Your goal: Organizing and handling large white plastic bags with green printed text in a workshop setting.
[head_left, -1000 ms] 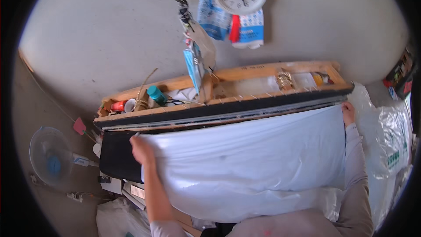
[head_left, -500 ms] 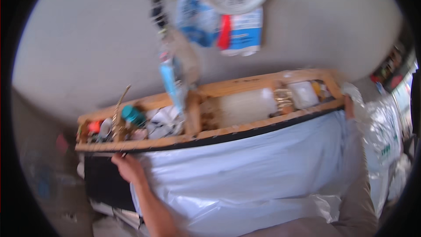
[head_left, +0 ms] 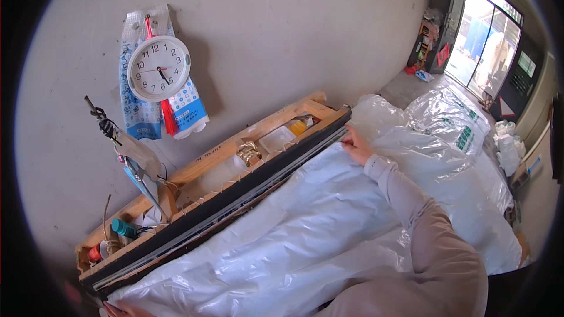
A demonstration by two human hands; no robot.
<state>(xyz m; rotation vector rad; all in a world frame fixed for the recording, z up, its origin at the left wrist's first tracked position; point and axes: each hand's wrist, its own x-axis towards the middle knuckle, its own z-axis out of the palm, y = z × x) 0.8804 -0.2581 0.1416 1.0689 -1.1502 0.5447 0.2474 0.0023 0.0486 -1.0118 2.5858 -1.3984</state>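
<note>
Head view: a person stretches one large white plastic sheet [head_left: 305, 235] along the long black bar [head_left: 235, 194] of a bench-top machine. The right hand [head_left: 355, 144] presses the sheet's far corner against the bar's end, fingers curled down onto the film and pinching its edge, apparently to keep that edge straight and taut along the bar. At the lower rim of the picture, only the tip of the left hand [head_left: 120, 310] shows on the sheet's opposite corner; whether its fingers clasp the film cannot be told. Just beyond the right fingertips runs one wooden tray [head_left: 205, 167] holding small supplies: one teal-capped bottle [head_left: 123, 228], one orange bottle [head_left: 299, 126]. One round wall clock [head_left: 159, 68] hangs above. Past the right wrist lie several stuffed clear plastic bags [head_left: 452, 141]; at least two can be counted.
</note>
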